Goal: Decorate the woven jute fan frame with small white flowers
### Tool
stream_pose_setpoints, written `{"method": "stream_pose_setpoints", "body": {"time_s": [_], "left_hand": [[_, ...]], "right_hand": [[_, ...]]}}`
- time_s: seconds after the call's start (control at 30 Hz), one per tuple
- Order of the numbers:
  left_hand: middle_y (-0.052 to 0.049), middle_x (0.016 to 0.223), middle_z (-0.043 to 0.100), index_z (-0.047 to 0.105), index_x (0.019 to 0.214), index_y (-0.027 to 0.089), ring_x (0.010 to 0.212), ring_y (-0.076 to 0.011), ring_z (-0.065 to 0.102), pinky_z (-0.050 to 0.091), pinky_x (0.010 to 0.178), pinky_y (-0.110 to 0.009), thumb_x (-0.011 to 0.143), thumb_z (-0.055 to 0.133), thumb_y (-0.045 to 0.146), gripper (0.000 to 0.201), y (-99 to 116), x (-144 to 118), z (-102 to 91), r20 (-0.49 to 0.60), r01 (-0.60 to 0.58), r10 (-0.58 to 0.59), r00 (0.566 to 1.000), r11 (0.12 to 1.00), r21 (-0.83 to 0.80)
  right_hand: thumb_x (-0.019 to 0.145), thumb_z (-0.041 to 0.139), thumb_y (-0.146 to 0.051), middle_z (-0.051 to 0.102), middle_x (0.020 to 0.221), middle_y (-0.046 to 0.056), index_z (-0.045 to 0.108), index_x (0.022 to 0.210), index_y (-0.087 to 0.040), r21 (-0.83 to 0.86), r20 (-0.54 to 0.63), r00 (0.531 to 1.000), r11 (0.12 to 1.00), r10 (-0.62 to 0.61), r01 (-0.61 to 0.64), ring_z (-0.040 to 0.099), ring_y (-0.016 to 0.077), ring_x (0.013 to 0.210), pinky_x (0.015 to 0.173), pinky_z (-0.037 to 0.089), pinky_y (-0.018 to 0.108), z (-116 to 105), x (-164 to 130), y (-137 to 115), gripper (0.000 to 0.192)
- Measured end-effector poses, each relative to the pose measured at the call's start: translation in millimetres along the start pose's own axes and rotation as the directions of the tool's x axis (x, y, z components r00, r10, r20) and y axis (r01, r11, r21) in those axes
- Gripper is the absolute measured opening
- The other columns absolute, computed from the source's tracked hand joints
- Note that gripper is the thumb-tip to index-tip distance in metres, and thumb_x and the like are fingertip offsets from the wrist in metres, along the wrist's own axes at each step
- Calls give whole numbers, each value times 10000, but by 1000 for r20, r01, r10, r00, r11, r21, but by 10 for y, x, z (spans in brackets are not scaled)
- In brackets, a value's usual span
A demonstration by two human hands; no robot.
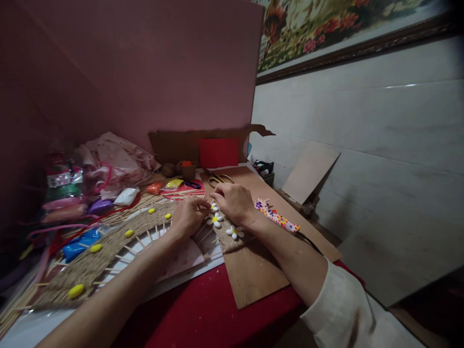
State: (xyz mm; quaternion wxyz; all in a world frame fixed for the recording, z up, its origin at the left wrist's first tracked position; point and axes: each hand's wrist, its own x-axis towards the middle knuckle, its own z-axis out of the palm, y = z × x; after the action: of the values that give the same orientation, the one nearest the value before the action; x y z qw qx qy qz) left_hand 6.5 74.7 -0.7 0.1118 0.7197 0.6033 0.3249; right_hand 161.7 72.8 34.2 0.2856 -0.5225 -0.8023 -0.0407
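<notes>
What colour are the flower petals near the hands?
White petals with yellow centres, seen in the head view.

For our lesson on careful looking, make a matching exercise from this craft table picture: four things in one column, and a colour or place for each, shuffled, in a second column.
Things
1. scissors
2. clay flower
3. oval clay blob
4. painted stick

Colour or place
A. yellow, on the woven jute arc near the left forearm
B. white petals with a yellow centre, between the left hand and the right hand
C. multicoloured dots, beside the right wrist on the brown board
D. gold handles, just beyond the right hand

Pairs: 1-D, 2-B, 3-A, 4-C
</notes>
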Motion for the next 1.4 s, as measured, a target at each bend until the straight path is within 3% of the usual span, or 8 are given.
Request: {"method": "stream_pose_setpoints", "body": {"time_s": [0.47, 0.83, 1.07, 1.17, 1.27, 1.4], "left_hand": [[-45, 840, 724, 739, 830, 212, 777, -184, 622, 414, 658, -255, 775, 561, 245, 190, 40, -2, -16, 78, -47, 37, 996, 991, 123], [-33, 774, 698, 698, 760, 211, 720, -181, 603, 387, 638, -263, 738, 568, 183, 135, 76, -31, 1, 50, -22, 14, 999, 987, 162], [-52, 853, 696, 705, 864, 193, 787, -178, 601, 416, 677, -259, 775, 527, 159, 202, 54, -39, -59, -38, -29, 34, 999, 991, 134], [-55, 935, 672, 721, 919, 233, 820, -185, 595, 413, 695, -273, 795, 493, 146, 274, 88, -97, -119, -30, -74, 84, 996, 968, 238], [-64, 927, 639, 730, 972, 287, 748, -196, 596, 391, 630, -291, 827, 461, 183, 323, 130, -193, -150, 57, -159, 149, 987, 900, 405], [-63, 922, 608, 726, 994, 331, 699, -187, 596, 358, 574, -284, 858, 446, 243, 324, 155, -271, -135, 138, -214, 167, 976, 843, 494]], "right_hand": [[880, 503, -380, 720, 859, 18, 660, 843, -244, -16, -20, 1000, 1000, 7, -8, 654, 185, 800, 601, 371, 263, 15, 0, 0, 211], [884, 505, -382, 720, 857, 19, 660, 854, -239, -20, -11, 1000, 1000, -3, 3, 654, 180, 799, 599, 369, 257, 19, -4, -2, 213], [888, 502, -365, 722, 858, 24, 663, 884, -236, -23, 12, 1000, 1000, 15, -15, 653, 177, 799, 605, 369, 255, 23, -15, -4, 206], [887, 499, -350, 722, 841, 23, 662, 867, -240, -20, 24, 1000, 1000, 19, -19, 652, 179, 772, 594, 364, 257, 31, -15, -3, 198], [887, 495, -350, 721, 845, 27, 664, 876, -243, -19, 38, 999, 999, 34, -33, 651, 181, 775, 604, 371, 260, 29, -14, -5, 201], [891, 490, -354, 721, 862, 32, 667, 901, -242, -23, 55, 997, 999, 48, -47, 649, 180, 798, 626, 384, 260, 21, -13, -5, 209]]}}
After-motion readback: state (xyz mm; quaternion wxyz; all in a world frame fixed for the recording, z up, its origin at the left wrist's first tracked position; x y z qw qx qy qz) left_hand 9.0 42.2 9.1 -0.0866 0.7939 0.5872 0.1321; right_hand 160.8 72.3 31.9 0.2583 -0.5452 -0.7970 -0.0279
